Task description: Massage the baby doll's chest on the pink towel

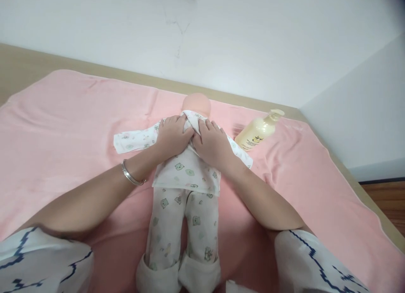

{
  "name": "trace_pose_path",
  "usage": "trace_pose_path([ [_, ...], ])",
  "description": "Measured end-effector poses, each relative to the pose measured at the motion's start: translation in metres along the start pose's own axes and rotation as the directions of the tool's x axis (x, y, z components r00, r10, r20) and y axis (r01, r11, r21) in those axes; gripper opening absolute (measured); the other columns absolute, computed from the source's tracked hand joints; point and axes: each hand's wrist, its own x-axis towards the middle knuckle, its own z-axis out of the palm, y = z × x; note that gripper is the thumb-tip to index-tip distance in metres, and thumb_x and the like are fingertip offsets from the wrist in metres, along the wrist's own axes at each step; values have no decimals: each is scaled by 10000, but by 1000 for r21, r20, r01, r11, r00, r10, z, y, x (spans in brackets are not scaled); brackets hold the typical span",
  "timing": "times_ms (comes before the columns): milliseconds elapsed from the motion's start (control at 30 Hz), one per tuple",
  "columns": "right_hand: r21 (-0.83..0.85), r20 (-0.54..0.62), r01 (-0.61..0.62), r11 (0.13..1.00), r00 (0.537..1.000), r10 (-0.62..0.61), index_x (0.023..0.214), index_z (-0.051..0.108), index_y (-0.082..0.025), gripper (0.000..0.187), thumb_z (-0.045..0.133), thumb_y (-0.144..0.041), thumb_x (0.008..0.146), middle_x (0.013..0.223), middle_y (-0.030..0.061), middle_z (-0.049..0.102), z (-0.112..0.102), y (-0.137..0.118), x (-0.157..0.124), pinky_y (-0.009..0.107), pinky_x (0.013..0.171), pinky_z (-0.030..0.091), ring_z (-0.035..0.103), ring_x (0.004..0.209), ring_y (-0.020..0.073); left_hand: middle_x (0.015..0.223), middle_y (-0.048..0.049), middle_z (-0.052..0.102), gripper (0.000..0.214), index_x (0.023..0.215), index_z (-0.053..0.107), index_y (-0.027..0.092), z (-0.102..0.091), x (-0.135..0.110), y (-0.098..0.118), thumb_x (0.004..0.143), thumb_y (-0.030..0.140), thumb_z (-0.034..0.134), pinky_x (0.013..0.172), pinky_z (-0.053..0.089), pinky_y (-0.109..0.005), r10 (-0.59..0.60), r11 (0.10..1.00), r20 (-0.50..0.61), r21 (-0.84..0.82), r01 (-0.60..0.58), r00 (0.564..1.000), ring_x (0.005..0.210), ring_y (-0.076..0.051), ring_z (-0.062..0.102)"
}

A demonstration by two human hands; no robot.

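Observation:
A baby doll (196,104) lies on its back, its smooth head pointing away from me and part of it hidden by a raised collar. It wears a white baby shirt (186,168) with small green animal prints, and matching trousers (166,225) with turned-up cuffs. On the upper chest, my left hand (174,135) is closed on the shirt's front near the neckline. Beside it, my right hand (213,143) grips the other side of the front, thumbs almost touching. Cloth is bunched between them. One sleeve (134,140) stretches out to the left; the other is partly behind my right hand.
A yellowish pump bottle (256,132) lies tilted on the pink blanket (63,128), right of the doll. The blanket covers most of a wooden surface (25,59) that meets a white wall (110,31). A white item (238,287) shows at the bottom edge.

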Motion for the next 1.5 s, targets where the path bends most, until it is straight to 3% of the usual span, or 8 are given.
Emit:
trace_pose_path([
  [200,117,16,-62,991,998,60,1633,410,-50,673,287,-432,1093,1704,216,454,1,17,21,564,1281,384,441,1576,376,1540,-182,610,611,1514,568,127,-2,-6,10,987,340,343,1313,328,-576,-77,997,31,-26,78,997,1491,-364,511],
  [467,115,-14,-65,991,998,67,1668,364,-64,699,278,-451,1093,1728,205,424,8,17,20,555,1286,373,434,1587,366,1537,-178,615,616,1545,551,128,-1,-5,6,1003,340,349,1297,354,-586,-60,998,20,-14,60,998,1468,-361,526],
  [667,125,63,-41,991,997,34,1640,386,-57,671,294,-445,1100,1706,218,448,-4,21,22,537,1251,423,509,1521,360,1518,-238,591,625,1600,461,78,-6,-19,10,1063,331,267,1239,400,-610,80,985,29,150,-84,996,1444,-395,526],
  [800,70,114,-9,997,993,1,1649,391,-51,645,274,-402,1120,1699,221,457,-9,14,13,574,1257,404,473,1546,383,1435,-229,630,534,1469,557,107,-12,-14,7,1038,308,314,1168,461,-577,115,982,90,141,-127,989,1353,-384,579],
  [1033,-29,46,46,999,998,-45,1666,391,-63,627,292,-338,1112,1748,210,385,-8,-5,-10,585,1304,337,360,1626,397,1156,-159,720,354,1127,643,172,-17,12,-3,1009,350,361,989,537,-461,-24,999,170,-17,27,985,1120,-330,684],
  [1300,98,114,-145,984,984,134,1644,369,-42,684,243,-452,1112,1723,268,390,-6,17,23,554,1258,400,436,1587,384,1495,-230,574,591,1570,469,106,-8,-21,13,1053,310,266,1221,404,-589,86,994,79,63,-91,993,1413,-379,510],
  [1400,70,108,-111,991,989,103,1667,328,-14,717,236,-468,1120,1736,259,378,-3,15,21,563,1278,377,418,1596,390,1418,-221,615,535,1469,561,109,-10,-13,11,1029,263,298,1170,447,-560,99,990,108,88,-109,989,1323,-360,561],
  [1500,-10,60,-49,999,997,50,1680,318,8,696,275,-403,1120,1740,250,378,0,2,5,596,1304,332,373,1617,415,1246,-189,680,406,1177,679,138,-12,3,0,1003,216,320,1061,509,-492,114,987,154,97,-130,982,1181,-322,631],
])
